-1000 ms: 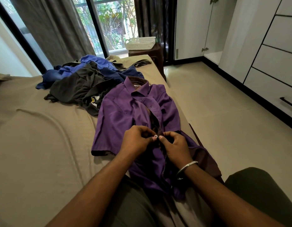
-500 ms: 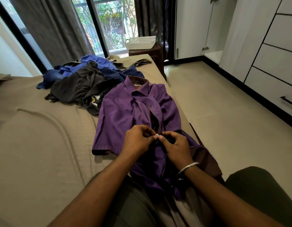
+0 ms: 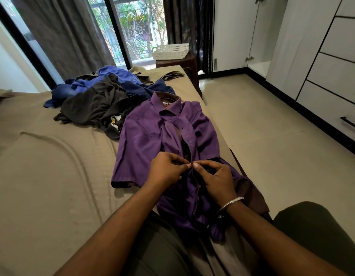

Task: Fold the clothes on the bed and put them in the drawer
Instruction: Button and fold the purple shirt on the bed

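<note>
I found the purple shirt (image 3: 152, 140) spread collar-away on the bed (image 3: 43, 166), beside unfolded clothes (image 3: 97, 102). Left hand (image 3: 165, 169) and right hand (image 3: 216, 181) each pinched its front placket with curled fingers. I judged it light, limp, slippery; best gripped at seams.

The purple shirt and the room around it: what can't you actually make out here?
- Purple shirt, head view: the button is hidden between the left hand and right hand; its hem disappears over the lap.
- Pile of clothes: tangled, number unclear.
- Drawers: cut off by the right edge.
</note>
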`<state>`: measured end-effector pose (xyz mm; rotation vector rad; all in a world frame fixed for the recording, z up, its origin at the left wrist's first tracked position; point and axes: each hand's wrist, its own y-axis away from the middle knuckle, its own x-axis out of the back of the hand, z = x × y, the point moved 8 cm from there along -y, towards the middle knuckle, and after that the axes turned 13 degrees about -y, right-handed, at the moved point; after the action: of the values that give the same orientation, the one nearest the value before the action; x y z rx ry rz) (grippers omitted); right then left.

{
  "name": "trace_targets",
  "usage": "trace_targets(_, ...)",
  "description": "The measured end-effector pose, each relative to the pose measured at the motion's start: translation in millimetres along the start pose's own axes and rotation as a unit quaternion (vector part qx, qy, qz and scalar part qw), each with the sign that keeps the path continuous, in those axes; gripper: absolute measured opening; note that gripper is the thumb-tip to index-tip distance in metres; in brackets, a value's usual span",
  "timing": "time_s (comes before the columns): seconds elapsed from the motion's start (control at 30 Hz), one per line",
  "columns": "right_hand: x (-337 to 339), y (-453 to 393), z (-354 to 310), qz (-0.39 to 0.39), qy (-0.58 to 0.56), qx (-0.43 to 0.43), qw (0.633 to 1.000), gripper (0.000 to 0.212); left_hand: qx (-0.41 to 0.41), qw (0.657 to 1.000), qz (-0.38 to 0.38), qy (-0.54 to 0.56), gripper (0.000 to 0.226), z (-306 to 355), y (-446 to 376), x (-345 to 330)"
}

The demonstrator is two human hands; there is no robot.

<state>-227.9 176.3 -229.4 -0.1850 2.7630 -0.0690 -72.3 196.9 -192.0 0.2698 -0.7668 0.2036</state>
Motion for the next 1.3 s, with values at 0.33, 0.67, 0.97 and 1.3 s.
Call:
trace_targets(0.33, -3, 1, 0, -0.042, 0.021, 0.027, 0.999, 0.015, 0.052, 0.992, -0.052, 0.103, 0.015, -4, 4, -7)
trace_targets(0.67, -2, 1, 8, -0.032, 0.045, 0.010, 0.998, 0.019, 0.086, 0.985, -0.083, 0.123, 0.013, -9, 3, -13)
trace_targets(0.97, -6, 5, 5, -0.039, 0.033, -0.005, 0.999, 0.018, 0.078, 0.991, -0.094, 0.062, 0.011, -8, 6, -10)
trace_targets(1.3, 5, 2, 9, 0.030, 0.106, -0.010, 0.994, 0.006, 0.156, 0.963, -0.217, 0.034, 0.004, -14, 19, -32)
